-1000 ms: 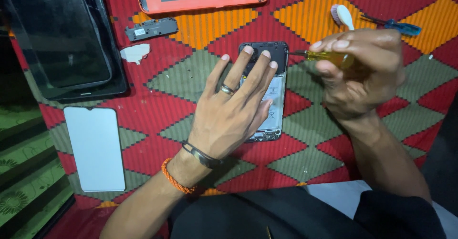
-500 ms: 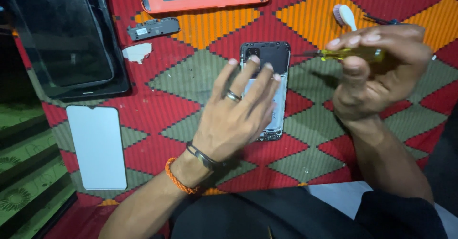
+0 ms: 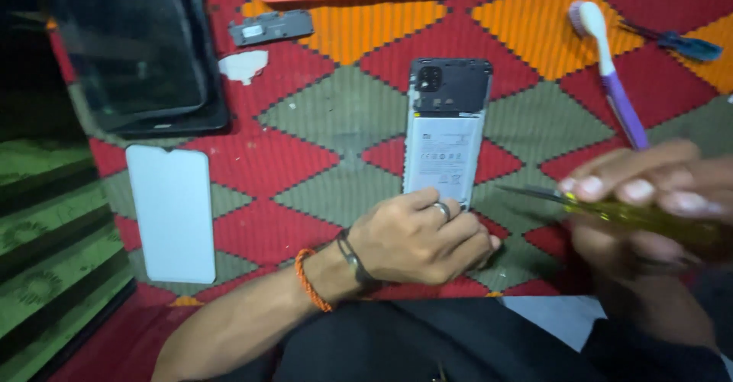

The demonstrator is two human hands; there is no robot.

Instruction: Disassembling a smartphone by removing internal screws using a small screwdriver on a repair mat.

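The opened phone lies back-up on the patterned mat. The left hand rests curled at its lower end, grip loosely closed, pinching nothing visible. The right hand pinches a yellow-handled screwdriver, tip near the phone's lower corner.

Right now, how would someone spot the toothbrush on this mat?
Start at the red, orange and green diamond mat and go to its upper right area, right of the opened phone. The toothbrush lies there slanted: white head, purple handle, unlike the blue tool beside it.
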